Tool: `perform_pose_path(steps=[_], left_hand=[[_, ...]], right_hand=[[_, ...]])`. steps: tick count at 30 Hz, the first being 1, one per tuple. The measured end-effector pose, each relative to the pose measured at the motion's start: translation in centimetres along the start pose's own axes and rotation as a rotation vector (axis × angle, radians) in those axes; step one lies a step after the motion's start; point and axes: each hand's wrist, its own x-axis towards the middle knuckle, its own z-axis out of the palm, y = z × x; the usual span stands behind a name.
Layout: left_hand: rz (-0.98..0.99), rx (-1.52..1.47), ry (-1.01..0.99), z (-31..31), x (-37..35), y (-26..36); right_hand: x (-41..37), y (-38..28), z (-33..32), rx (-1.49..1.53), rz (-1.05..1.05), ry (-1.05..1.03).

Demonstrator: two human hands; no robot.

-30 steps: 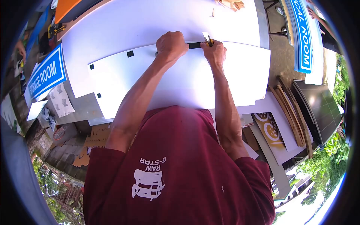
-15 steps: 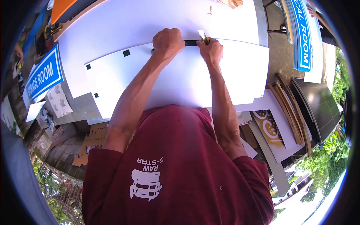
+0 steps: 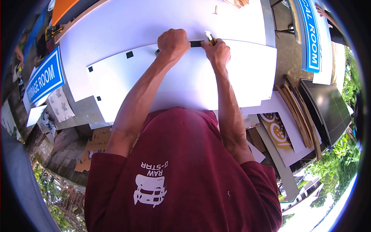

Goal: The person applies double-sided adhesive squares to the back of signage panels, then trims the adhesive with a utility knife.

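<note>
My left hand (image 3: 174, 41) is closed in a fist at the far edge of a white board (image 3: 247, 65). A short black strip of tape (image 3: 196, 44) stretches from it to the fingers of my right hand (image 3: 219, 52). A dark rounded bit of the tape shows at the left side of my left fist; the rest is hidden. My right hand is closed on a utility knife (image 3: 211, 38) with a yellow and black body, its pale blade end pointing up and away. Dark squares, one of them a larger patch (image 3: 129, 55), sit on the board's left part.
Under the board lies a larger white sheet (image 3: 127, 29) with a screw (image 3: 216, 9) on it. A blue STORAGE ROOM sign (image 3: 46, 77) stands at left, stacked blue signs (image 3: 311, 38) at right. Wood strips (image 3: 295, 116) and a dark panel (image 3: 326, 110) lie lower right. Other people's hands show at both sides.
The utility knife has tilted slightly in my right hand, showing more of its body. My left fist stays in place.
</note>
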Motion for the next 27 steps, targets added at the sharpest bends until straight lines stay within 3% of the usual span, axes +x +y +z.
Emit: perform_pose_path(steps=[6, 12, 15, 18, 21, 22, 27], left_hand=[[0.029, -0.012, 0.066, 0.6, -0.3, -0.2], [-0.011, 0.001, -0.001, 0.5, 0.0, 0.0], [0.005, -0.006, 0.013, 0.2, -0.5, 0.1], [0.028, -0.034, 0.014, -0.3, -1.0, 0.1], [0.022, -0.038, 0.006, -0.4, -0.8, 0.2], [0.029, -0.026, 0.025, -0.2, -0.7, 0.2], [0.033, 0.008, 0.057, 0.4, -0.4, 0.0]], right_hand=[[-0.7, -0.1, -0.3, 0.028, -0.045, -0.027], [-0.3, 0.2, -0.5, -0.017, -0.060, -0.033], [-0.6, -0.6, -0.8, 0.051, -0.018, -0.028], [0.1, 1.8, -0.1, 0.328, -0.116, -0.083], [-1.9, 3.0, -1.8, 0.332, -0.127, -0.233], [-2.7, 2.8, -2.6, 0.270, -0.159, -0.331], [-4.9, 1.3, -1.8, -0.001, -0.171, -0.318]])
